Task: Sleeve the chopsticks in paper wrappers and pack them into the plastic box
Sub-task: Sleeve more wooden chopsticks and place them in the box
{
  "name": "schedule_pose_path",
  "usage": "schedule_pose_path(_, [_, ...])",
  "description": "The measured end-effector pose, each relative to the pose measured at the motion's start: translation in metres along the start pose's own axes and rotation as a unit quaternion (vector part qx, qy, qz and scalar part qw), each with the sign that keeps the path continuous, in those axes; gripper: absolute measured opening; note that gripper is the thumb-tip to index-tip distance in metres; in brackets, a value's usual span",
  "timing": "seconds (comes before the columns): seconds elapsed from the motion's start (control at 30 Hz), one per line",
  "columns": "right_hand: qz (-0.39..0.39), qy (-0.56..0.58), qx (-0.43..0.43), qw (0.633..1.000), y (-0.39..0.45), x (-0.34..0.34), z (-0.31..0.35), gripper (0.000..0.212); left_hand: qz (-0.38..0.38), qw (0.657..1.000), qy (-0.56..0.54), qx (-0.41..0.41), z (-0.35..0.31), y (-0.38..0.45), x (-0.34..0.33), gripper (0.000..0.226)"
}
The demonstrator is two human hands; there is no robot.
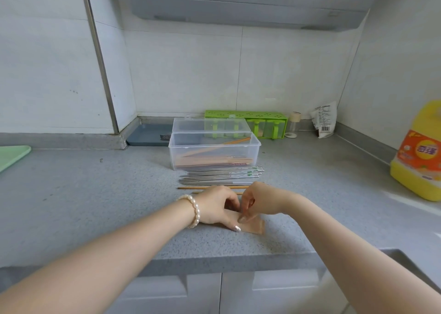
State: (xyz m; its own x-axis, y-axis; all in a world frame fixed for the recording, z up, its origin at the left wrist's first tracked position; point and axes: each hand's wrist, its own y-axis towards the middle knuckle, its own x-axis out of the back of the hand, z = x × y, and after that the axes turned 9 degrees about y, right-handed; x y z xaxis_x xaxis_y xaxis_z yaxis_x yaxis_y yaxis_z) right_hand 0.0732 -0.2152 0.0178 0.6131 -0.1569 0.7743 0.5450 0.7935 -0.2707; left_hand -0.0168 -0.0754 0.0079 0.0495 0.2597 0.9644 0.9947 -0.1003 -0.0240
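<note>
Down on the grey counter (71,194), near its front edge, lies a tan paper wrapper (255,225), flat and mostly hidden under the hands; only its right end shows, cut at a slant. Whether it is one sheet or a small stack cannot be told.

Behind it lie two wooden chopsticks (205,187), thin and pale brown, running left to right. Just beyond them is a bundle of steel chopsticks (222,176), silver and side by side; they overlap too much to count. Touching that bundle at the back stands one clear plastic box (256,146), lid tipped up at the rear. Inside it are several sleeved pairs in a flat layer and one wooden stick leaning up toward the right corner.

Both forearms reach in from the bottom corners and meet over the wrapper. The left hand (217,206), with a pearl bracelet (193,209) on the wrist, lies knuckles-up on the paper, its fingers curled and its thumb pressing the sheet down. The right hand (260,200) arches over from the right, fingers bent, thumb and forefinger pinching the wrapper's edge.

One yellow detergent bottle (418,151) stands at the far right.
</note>
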Motion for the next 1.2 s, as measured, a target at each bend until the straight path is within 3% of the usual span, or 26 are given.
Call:
schedule_pose_path(0.3, [-0.062,0.218,0.035,0.973,0.007,0.008,-0.002,0.013,-0.067,0.996,-0.021,0.048,0.008,0.000,0.007,0.054])
schedule_pose_path(0.57, [-0.099,0.328,0.044,0.938,0.026,0.012,-0.006,0.031,-0.123,0.988,-0.070,0.064,0.018,0.010,0.017,0.041])
schedule_pose_path(0.83, [-0.089,0.271,0.018,0.958,0.049,0.052,-0.010,0.030,-0.082,0.993,-0.060,0.061,0.039,0.030,0.027,0.039])
schedule_pose_path(0.97, [-0.042,0.192,0.025,0.980,0.062,0.068,-0.019,0.006,-0.101,0.990,-0.059,0.076,0.052,0.041,0.032,0.038])
schedule_pose_path(1.2, [0.027,0.027,-0.001,0.999,0.061,0.069,-0.027,0.016,-0.113,0.989,-0.036,0.090,0.073,0.045,0.032,0.039])
